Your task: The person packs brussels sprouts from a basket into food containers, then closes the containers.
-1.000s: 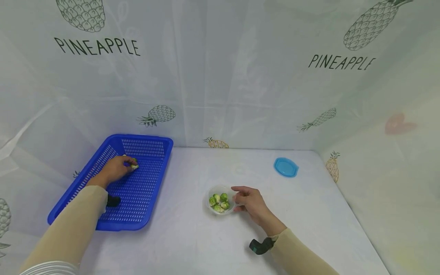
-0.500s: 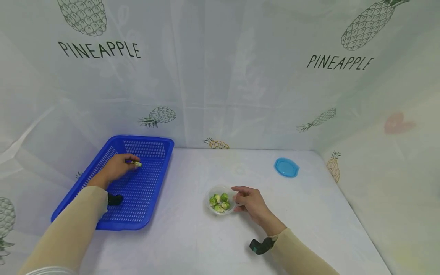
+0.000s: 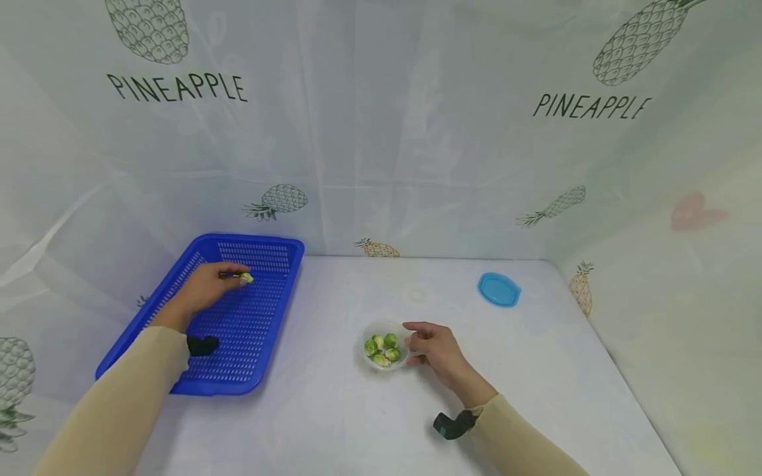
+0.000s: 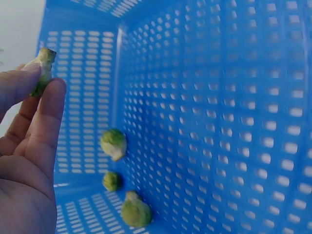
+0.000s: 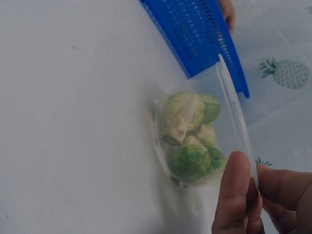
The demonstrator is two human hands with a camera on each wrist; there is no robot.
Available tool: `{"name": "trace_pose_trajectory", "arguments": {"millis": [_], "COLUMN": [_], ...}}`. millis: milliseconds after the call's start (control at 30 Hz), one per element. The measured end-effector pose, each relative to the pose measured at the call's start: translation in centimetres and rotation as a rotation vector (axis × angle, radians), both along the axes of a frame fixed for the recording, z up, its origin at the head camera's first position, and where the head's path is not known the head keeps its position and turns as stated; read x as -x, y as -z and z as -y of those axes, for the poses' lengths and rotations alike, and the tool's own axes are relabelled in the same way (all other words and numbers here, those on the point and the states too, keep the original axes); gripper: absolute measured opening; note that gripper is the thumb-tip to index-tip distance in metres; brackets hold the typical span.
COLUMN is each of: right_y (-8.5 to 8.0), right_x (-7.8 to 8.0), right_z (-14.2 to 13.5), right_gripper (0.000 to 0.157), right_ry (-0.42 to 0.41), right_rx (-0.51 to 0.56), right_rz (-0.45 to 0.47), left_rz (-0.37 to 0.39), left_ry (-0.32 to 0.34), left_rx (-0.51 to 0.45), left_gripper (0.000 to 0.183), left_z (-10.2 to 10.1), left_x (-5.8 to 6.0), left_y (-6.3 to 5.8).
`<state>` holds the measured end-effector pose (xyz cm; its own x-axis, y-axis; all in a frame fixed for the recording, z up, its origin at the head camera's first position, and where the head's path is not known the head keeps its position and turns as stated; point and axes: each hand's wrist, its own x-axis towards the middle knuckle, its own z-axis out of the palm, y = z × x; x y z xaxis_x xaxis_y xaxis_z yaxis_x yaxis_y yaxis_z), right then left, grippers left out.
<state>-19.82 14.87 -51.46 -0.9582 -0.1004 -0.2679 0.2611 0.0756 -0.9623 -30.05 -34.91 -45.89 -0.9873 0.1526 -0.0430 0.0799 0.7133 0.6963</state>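
My left hand is over the far part of the blue basket. It pinches a Brussels sprout between thumb and fingertips, stem end up in the left wrist view. Below it, three more sprouts lie along the basket's edge, among them a larger pale one and a small one. At the middle of the table stands a clear plastic container with several Brussels sprouts inside. My right hand grips its rim from the right, thumb and fingers on either side of the plastic.
A light blue lid lies on the white table at the back right. A white curtain printed with pineapples hangs behind and at both sides. The basket's raised wall stands between my left hand and the container.
My left hand has lifted the sprout off the basket's floor and shifted slightly to the right with it. The right hand and the container stay in place.
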Motion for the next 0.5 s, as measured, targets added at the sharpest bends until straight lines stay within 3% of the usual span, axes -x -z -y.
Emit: {"name": "trace_pose_trajectory", "arguments": {"millis": [500], "right_y": [-0.4], "right_x": [-0.1], "right_z": [0.3], "right_gripper": [0.042], "right_ry": [-0.005], "right_rx": [0.018], "right_rz": [0.002], "left_rz": [-0.039], "left_ry": [-0.03], "left_rx": [-0.149], "left_gripper": [0.052], "left_z": [-2.1], "left_x": [-2.5], "left_y": [-2.0]}}
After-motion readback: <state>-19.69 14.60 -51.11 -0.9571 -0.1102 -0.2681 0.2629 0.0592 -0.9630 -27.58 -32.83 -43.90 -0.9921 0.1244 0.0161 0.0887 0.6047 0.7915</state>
